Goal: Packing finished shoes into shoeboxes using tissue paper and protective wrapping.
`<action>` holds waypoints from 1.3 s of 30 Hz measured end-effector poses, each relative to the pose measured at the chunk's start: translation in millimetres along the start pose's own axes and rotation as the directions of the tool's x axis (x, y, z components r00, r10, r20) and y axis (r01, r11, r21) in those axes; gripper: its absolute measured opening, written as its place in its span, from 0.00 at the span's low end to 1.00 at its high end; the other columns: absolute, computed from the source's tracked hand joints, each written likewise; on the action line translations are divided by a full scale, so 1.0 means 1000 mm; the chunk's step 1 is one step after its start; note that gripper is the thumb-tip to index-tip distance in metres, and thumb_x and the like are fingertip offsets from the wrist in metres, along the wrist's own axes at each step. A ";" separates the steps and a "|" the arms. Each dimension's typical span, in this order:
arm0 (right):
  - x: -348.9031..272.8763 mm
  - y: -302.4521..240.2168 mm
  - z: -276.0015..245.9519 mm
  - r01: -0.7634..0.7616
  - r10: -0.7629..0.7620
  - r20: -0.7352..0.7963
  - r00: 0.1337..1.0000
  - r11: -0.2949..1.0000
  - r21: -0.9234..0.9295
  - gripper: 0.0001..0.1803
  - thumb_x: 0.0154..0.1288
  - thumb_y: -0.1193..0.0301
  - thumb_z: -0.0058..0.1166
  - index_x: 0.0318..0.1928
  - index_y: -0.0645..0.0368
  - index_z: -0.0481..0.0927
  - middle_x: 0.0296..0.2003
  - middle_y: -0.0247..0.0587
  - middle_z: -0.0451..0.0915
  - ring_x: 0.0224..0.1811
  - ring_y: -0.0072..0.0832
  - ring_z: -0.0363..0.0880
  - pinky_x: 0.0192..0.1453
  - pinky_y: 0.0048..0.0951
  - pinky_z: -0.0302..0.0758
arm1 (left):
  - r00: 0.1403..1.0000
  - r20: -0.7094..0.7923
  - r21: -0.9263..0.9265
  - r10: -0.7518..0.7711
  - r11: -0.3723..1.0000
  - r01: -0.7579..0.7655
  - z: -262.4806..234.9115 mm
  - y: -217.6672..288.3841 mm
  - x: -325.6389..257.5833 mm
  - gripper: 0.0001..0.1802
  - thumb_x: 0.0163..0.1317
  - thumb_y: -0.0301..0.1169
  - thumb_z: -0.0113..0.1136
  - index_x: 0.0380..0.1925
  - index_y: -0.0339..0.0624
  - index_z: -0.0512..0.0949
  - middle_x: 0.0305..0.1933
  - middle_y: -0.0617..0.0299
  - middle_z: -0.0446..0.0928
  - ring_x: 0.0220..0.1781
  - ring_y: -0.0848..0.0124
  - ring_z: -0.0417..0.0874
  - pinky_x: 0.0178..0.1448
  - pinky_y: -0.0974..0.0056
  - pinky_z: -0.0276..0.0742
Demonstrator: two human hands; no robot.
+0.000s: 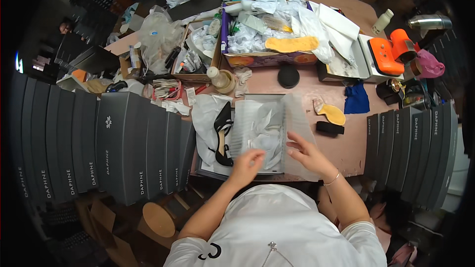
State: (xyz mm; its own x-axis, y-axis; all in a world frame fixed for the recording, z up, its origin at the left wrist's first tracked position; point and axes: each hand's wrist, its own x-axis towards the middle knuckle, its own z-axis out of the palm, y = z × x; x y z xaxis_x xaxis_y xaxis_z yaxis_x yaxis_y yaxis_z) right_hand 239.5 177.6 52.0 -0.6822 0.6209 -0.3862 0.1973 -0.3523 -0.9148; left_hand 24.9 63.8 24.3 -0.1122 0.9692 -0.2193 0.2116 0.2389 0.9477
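The left hand (246,164) pinches the near edge of a sheet of white tissue paper (262,131), fingers closed on it. The right hand (308,154) lies spread and open on the same sheet's right side, holding nothing. The paper covers an open shoe box (247,174) on the pink tabletop (346,148). A black high-heeled shoe (223,133) lies just left of the paper on a white bag. Right of the box sit a yellow insole (332,112) and a black block (330,128); dark grey shoe boxes (118,143) are stacked on both sides
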 end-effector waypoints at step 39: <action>0.019 0.038 0.043 0.386 -0.315 -0.260 0.913 0.874 0.295 0.34 0.68 0.56 0.51 0.65 0.66 0.61 0.60 0.47 0.70 0.62 0.30 0.67 0.65 0.29 0.62 | 0.888 -0.459 -0.367 0.030 0.904 -0.220 -0.035 0.064 0.078 0.39 0.58 0.48 0.65 0.60 0.31 0.63 0.63 0.53 0.66 0.63 0.61 0.70 0.65 0.56 0.67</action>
State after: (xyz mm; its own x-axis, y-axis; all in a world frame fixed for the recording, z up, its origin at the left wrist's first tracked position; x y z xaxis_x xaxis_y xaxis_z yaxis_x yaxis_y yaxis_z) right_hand 203.8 146.5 14.7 -0.5019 0.8597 -0.0946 -0.2984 -0.2748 -0.9140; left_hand -4.6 152.2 75.9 -0.5391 0.8401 -0.0601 -0.1405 -0.0193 0.9899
